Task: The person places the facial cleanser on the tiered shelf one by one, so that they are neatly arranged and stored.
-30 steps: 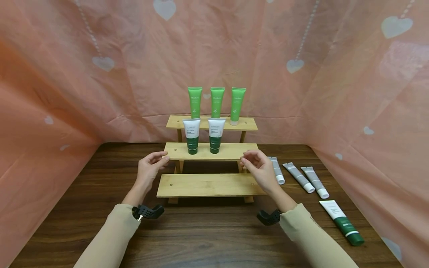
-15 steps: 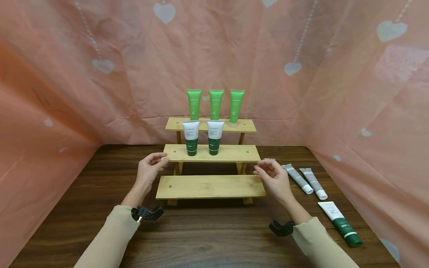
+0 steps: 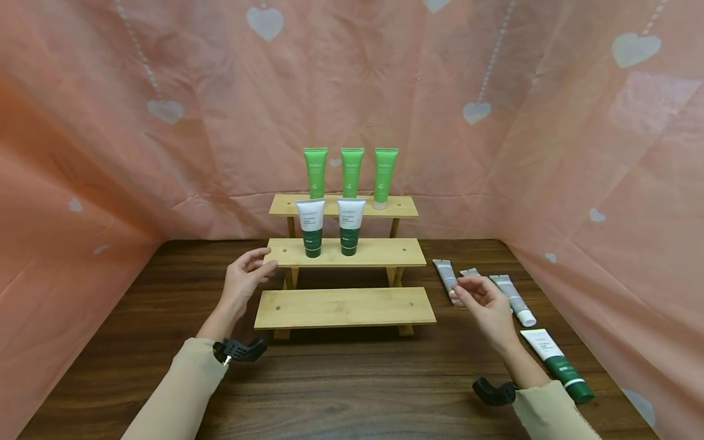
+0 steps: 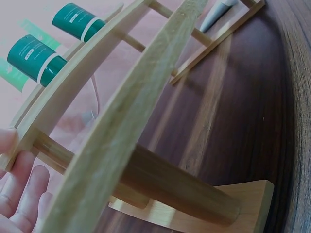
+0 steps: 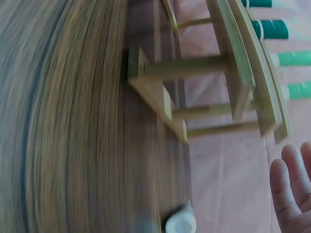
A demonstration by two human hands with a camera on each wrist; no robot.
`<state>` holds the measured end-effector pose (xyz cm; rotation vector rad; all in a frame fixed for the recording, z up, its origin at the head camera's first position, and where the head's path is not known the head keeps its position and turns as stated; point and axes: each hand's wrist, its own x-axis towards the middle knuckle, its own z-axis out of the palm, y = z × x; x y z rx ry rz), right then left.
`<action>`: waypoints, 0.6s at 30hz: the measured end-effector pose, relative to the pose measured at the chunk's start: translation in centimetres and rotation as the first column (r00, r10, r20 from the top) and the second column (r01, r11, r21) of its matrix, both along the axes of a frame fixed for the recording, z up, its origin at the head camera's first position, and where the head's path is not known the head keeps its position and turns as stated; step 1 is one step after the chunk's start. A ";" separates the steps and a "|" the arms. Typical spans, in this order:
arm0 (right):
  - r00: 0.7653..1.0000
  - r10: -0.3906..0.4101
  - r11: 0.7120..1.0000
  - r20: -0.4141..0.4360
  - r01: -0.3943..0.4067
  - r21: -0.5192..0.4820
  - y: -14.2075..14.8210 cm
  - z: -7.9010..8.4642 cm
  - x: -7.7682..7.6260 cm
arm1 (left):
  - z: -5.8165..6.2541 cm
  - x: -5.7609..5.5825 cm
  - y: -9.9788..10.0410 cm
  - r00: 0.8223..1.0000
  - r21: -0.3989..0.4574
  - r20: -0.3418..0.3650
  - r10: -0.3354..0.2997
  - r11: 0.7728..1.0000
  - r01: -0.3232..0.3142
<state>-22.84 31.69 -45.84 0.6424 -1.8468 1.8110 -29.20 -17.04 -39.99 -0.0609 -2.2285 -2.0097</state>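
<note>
My left hand (image 3: 240,281) pinches the left end of the middle tier of a three-tier wooden display rack (image 3: 385,252). In the left wrist view, the thumb lies on one face of that board (image 4: 22,138) and fingers on the other. Two white-and-green squeeze tubes (image 3: 310,226) stand cap-down on this tier. Over the table to the rack's right hovers my right hand (image 3: 486,308), fingers loosely bent and holding nothing. It partly hides a grey tube (image 3: 469,271); other grey tubes (image 3: 444,275) lie to either side.
Three bright green tubes (image 3: 351,171) stand on the top tier. Another white-and-green tube (image 3: 561,370) lies on the dark wooden table (image 3: 341,385) near its right edge. A pink curtain (image 3: 220,122) with hearts encloses the back and sides.
My right hand has left the right end of the rack's middle tier and moved right, toward the grey tubes. The left hand stays at the rack's left end.
</note>
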 end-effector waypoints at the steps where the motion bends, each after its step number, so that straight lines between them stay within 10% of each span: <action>1: 1.000 -0.008 1.000 0.006 0.008 0.000 0.8 -0.4 0.0 | 0.0 0.0 0.0 1.000 0.001 0.003 -0.001 1.000 0.001; 5: 0.991 -0.122 0.992 0.059 0.120 0.039 2.4 1.2 1.6 | -0.2 -0.2 -0.2 1.000 0.012 0.011 -0.012 1.000 0.011; 11: 0.928 -0.313 0.946 0.201 0.285 0.156 1.8 7.8 6.3 | -0.3 -0.1 -0.2 1.000 0.039 0.013 -0.012 0.999 0.011; 18: 0.858 -0.443 0.857 0.259 0.320 0.404 4.9 7.8 7.7 | -0.3 -0.1 -0.2 1.000 0.072 0.006 -0.013 0.997 0.013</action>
